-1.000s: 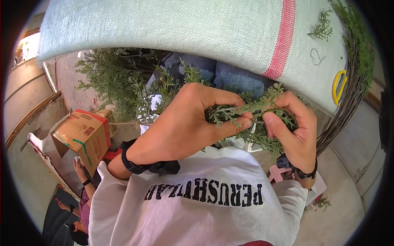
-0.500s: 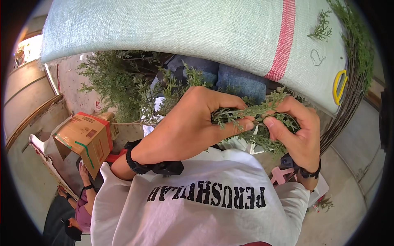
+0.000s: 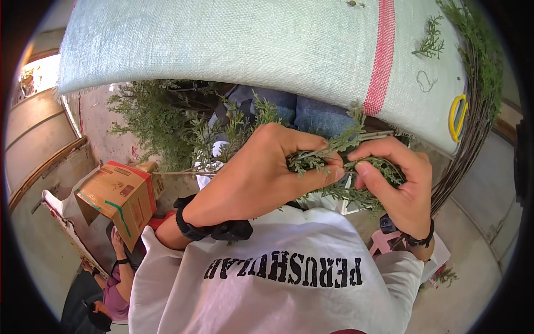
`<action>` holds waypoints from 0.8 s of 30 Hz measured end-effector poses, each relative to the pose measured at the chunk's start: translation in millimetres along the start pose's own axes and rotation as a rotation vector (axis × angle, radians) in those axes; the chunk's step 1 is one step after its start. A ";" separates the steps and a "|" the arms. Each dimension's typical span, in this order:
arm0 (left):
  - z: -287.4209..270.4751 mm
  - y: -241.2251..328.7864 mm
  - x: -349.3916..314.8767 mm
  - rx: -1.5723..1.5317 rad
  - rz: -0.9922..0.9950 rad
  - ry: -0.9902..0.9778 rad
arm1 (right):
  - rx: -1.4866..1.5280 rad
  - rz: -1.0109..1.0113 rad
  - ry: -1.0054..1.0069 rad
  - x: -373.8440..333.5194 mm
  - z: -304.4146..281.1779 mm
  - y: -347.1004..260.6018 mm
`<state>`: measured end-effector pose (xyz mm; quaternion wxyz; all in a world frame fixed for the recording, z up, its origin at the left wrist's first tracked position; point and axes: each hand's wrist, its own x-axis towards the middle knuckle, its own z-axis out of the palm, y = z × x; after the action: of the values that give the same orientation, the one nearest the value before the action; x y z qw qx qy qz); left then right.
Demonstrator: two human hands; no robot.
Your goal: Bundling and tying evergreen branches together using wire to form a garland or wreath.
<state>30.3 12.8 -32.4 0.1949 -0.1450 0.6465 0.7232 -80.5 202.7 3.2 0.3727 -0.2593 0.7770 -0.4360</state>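
Note:
Both hands work above my lap on a ring of green conifer twigs (image 3: pixel 347 193), just below the edge of a woven sack cloth. My left hand (image 3: pixel 261 170) is closed, its thumb and bent fingers clamping one side of the ring. On the other side, my right hand (image 3: pixel 397 181) pinches the twigs between thumb and forefinger, close to the left fingertips. A leafy sprig (image 3: pixel 350 132) sticks up between the hands. Thin stems extend beside the right forefinger. The fingers hide part of the ring.
The pale woven sack cloth (image 3: pixel 222 44) with a red stripe bears a loose sprig (image 3: pixel 429 40) and yellow-handled scissors (image 3: pixel 458 118). Long bundled branches (image 3: pixel 473 119) lie along its right edge. More greenery (image 3: pixel 153 119), a cardboard box (image 3: pixel 119 195) and another person (image 3: pixel 117 292) are at left.
The sprig between my hands has swung from lying across toward the right to pointing upward. Both hands keep their hold on the ring, and the view has shifted slightly.

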 end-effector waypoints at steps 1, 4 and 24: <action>-0.5 0.3 -0.1 0.001 0.002 -0.002 | 0.007 -0.016 -0.017 1.0 -1.1 1.2; -2.1 0.8 -0.8 0.018 0.013 -0.004 | 0.006 -0.039 -0.039 2.7 -1.4 2.8; -0.3 -7.7 -1.2 0.101 0.061 0.011 | -0.061 -0.036 -0.110 5.5 -1.3 8.2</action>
<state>35.0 13.1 -38.7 0.1764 -0.1190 0.6874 0.6944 -85.4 203.3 -5.5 0.3990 -0.3080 0.7636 -0.4036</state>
